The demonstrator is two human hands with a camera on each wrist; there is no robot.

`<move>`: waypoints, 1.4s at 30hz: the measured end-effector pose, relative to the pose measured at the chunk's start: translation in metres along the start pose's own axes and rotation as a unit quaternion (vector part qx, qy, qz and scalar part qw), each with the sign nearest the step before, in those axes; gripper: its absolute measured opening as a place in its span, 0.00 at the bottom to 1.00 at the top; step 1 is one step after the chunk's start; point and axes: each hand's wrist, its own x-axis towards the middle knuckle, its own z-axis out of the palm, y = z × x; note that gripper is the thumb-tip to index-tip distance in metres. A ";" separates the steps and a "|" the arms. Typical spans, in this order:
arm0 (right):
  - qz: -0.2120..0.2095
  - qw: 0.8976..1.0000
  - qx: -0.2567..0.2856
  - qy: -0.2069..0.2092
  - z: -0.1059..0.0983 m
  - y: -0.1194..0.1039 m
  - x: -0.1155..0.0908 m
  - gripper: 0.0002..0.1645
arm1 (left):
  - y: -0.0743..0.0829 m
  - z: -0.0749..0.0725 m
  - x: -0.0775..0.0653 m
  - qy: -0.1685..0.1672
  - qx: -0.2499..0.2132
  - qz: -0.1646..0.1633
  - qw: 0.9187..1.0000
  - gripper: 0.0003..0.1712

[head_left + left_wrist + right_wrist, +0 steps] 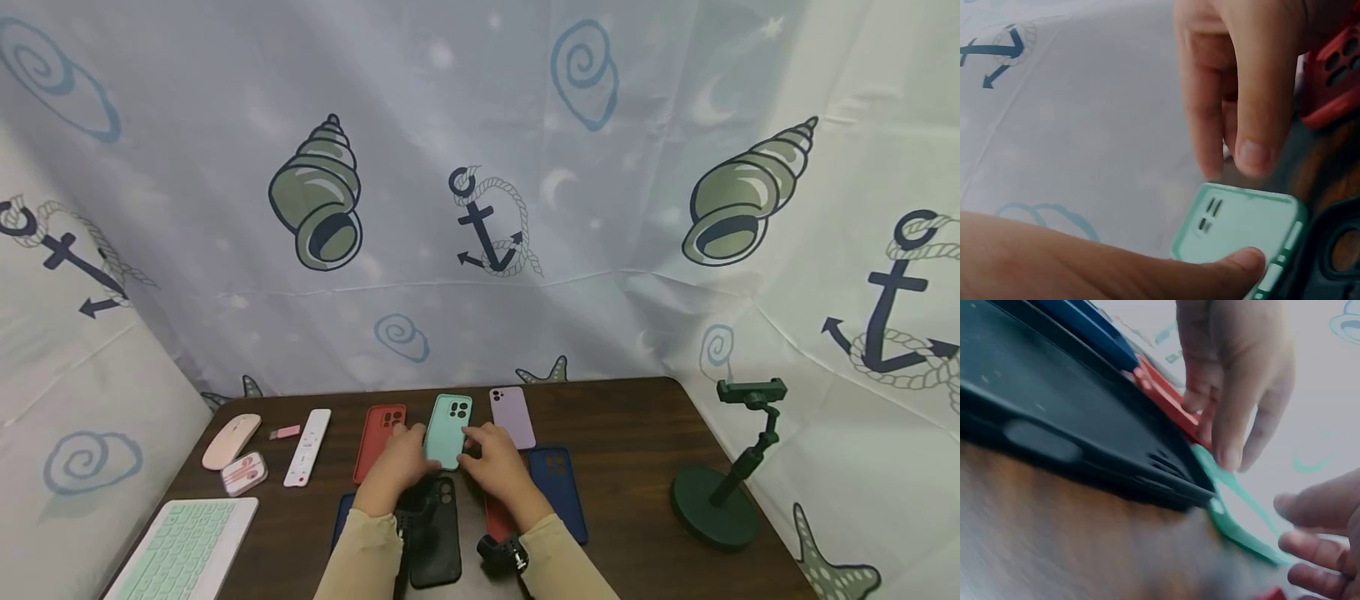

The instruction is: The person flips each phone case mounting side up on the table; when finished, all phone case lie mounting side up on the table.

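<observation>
A mint-green phone case lies at the middle of the table's far part, camera cutouts away from me. My left hand is at its left edge, thumb touching the near corner. At the opposite edge is my right hand, fingers apart and fingertips right by the case. The left wrist view shows a thumb lying straight on the mint case. A black phone case lies nearer me. Red cases lie left of the mint one and partly hidden under my right wrist.
To the right are a lilac case, a blue case and a green stand. Leftward lie a white remote, a mouse, a pink USB stick, a small box and a keyboard.
</observation>
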 end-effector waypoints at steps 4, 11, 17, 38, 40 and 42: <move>-0.022 0.999 0.034 -0.022 -0.017 0.007 0.002 0.24 | 0.007 -0.007 0.001 0.051 -0.032 0.013 0.998 0.32; 0.016 0.997 0.066 0.020 -0.042 0.040 -0.001 0.19 | 0.033 0.002 0.005 0.066 -0.104 0.076 0.989 0.28; 0.072 0.991 0.053 0.105 -0.052 0.072 -0.009 0.17 | 0.060 0.028 0.015 0.053 -0.129 0.115 0.983 0.27; 0.140 0.985 0.021 0.095 -0.056 0.094 -0.007 0.20 | 0.093 0.082 0.027 0.095 -0.126 0.051 0.986 0.36; 0.140 0.986 0.024 0.091 -0.057 0.092 -0.007 0.20 | 0.092 0.086 0.025 0.098 -0.118 0.058 0.986 0.37; 0.142 0.986 0.023 0.087 -0.057 0.091 -0.009 0.20 | 0.092 0.091 0.024 0.099 -0.109 0.066 0.987 0.37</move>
